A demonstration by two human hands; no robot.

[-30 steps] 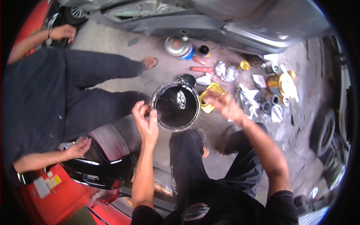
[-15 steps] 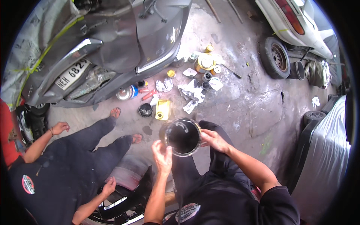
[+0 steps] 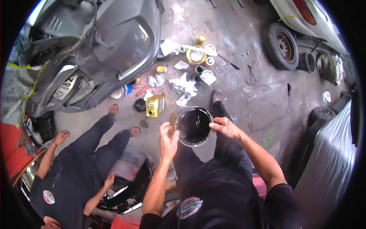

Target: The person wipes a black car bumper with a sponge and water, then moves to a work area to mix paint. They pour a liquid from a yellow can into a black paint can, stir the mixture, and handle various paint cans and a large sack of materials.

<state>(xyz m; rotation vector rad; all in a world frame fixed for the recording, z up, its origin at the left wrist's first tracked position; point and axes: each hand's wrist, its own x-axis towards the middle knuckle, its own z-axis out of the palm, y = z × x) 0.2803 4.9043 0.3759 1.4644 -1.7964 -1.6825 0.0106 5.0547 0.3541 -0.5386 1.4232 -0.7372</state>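
Observation:
A round open can (image 3: 193,144) with a dark, glossy inside is held in front of my legs, its mouth facing up toward me. My left hand (image 3: 168,142) grips the can's left side, thumb and fingers curved against the wall. On the opposite side, my right hand (image 3: 227,127) pinches the rim with its thumb over the edge. The can's bottom is hidden. Beyond it on the floor stand a yellow rectangular tin (image 3: 155,105) and a small black tub (image 3: 140,105). Crumpled white paper (image 3: 184,87) lies farther off.
A co-worker (image 3: 72,179) in dark clothes is at my left. A grey car body (image 3: 126,38) fills the upper left. Yellow-and-white paint cans (image 3: 196,56) stand on the floor ahead. A wheel (image 3: 281,46) sits by a white car, and a plastic-covered part (image 3: 324,156) is at right.
The can and both my hands are slightly higher and farther right in the picture, with the grip kept. The view has shifted, and one of my shoes now shows beyond the can.

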